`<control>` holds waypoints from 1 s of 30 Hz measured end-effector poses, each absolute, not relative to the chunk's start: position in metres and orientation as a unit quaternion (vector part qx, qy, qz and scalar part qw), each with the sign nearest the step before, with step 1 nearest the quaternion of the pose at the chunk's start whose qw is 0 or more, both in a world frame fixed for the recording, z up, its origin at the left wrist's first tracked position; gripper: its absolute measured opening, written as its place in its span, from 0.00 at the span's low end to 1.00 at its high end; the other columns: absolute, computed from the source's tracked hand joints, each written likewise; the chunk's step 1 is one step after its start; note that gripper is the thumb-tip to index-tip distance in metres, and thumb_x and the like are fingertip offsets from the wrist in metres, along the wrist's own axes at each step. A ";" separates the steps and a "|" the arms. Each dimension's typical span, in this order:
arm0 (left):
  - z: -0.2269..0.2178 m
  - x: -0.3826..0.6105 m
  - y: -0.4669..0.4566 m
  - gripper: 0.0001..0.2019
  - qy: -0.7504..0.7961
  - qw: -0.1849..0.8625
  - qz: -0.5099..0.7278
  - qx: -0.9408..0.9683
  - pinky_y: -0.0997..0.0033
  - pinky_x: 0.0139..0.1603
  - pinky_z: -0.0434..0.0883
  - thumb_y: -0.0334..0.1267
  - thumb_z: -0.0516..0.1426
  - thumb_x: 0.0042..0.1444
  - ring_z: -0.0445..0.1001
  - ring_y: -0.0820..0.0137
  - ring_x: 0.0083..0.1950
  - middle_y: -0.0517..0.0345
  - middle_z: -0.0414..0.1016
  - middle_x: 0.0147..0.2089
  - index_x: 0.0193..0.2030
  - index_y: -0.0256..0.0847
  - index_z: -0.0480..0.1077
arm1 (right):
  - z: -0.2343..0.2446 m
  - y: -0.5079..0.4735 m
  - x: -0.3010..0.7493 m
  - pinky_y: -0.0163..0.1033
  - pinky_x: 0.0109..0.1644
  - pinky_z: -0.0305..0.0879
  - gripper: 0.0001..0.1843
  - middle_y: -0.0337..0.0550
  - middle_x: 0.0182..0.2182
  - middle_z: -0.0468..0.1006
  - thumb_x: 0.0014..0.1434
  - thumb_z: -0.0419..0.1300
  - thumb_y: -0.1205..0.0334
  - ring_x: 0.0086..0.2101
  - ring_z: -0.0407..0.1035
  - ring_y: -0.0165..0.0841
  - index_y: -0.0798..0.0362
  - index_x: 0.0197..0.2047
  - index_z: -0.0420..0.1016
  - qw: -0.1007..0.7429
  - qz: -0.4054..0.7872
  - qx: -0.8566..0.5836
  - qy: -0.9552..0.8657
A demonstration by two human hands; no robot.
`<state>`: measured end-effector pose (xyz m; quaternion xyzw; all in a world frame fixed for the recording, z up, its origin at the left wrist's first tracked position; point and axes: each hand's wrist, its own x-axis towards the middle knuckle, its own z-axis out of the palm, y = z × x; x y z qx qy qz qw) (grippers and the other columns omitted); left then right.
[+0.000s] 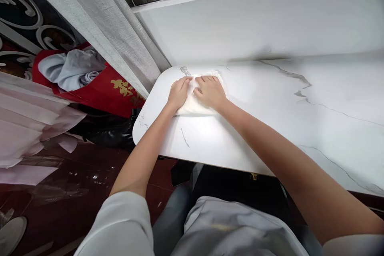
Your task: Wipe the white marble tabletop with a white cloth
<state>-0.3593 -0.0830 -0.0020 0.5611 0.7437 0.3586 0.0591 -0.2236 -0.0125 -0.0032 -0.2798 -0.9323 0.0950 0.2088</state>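
Observation:
A folded white cloth [196, 106] with a fuzzy-looking far edge lies on a white marble-patterned table [270, 100]. At its left side my left hand [178, 93] is closed on the cloth, fingers bent and together, with the fingertips at the far part. My right hand [211, 91] rests palm down on the cloth's right half. Its fingers stretch toward the far edge and its thumb stands apart, pointing left. Both hands cover much of the cloth, and the undersides of the fingers are hidden.
A white wall [255, 24] rises behind the table, with a pale post [120, 20] at its left corner. Left of that stands a red bag [99, 94] with pale clothes [70, 68] in it. A black bag [111, 134] and pink sheer fabric [27, 120] are nearby.

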 end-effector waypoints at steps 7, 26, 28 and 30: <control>-0.004 -0.392 -0.037 0.18 0.740 0.062 0.371 0.557 0.65 0.64 0.64 0.35 0.45 0.67 0.72 0.63 0.60 0.55 0.79 0.56 0.51 0.39 0.75 | -0.004 0.027 -0.256 0.50 0.62 0.53 0.20 0.56 0.50 0.74 0.66 0.45 0.65 0.53 0.64 0.48 0.62 0.55 0.70 0.205 0.094 -0.305 -0.925; -0.006 -0.432 0.012 0.20 0.742 0.063 0.366 0.558 0.65 0.67 0.63 0.34 0.47 0.62 0.71 0.62 0.63 0.56 0.77 0.59 0.54 0.40 0.76 | -0.019 0.077 -0.300 0.60 0.62 0.50 0.23 0.59 0.50 0.72 0.68 0.42 0.63 0.53 0.63 0.51 0.65 0.57 0.68 0.235 0.071 -0.307 -0.919; -0.006 -0.428 0.007 0.21 0.744 0.061 0.363 0.558 0.66 0.67 0.63 0.33 0.48 0.61 0.70 0.63 0.63 0.55 0.76 0.60 0.55 0.39 0.75 | -0.017 0.070 -0.295 0.57 0.63 0.50 0.23 0.59 0.51 0.72 0.67 0.44 0.64 0.54 0.63 0.50 0.65 0.57 0.68 0.231 0.076 -0.307 -0.920; -0.006 -0.423 -0.001 0.21 0.743 0.061 0.364 0.558 0.65 0.66 0.64 0.33 0.48 0.59 0.71 0.63 0.62 0.55 0.77 0.60 0.55 0.39 0.75 | -0.015 0.059 -0.289 0.56 0.63 0.50 0.23 0.60 0.52 0.72 0.66 0.45 0.64 0.55 0.62 0.50 0.66 0.58 0.68 0.230 0.077 -0.304 -0.921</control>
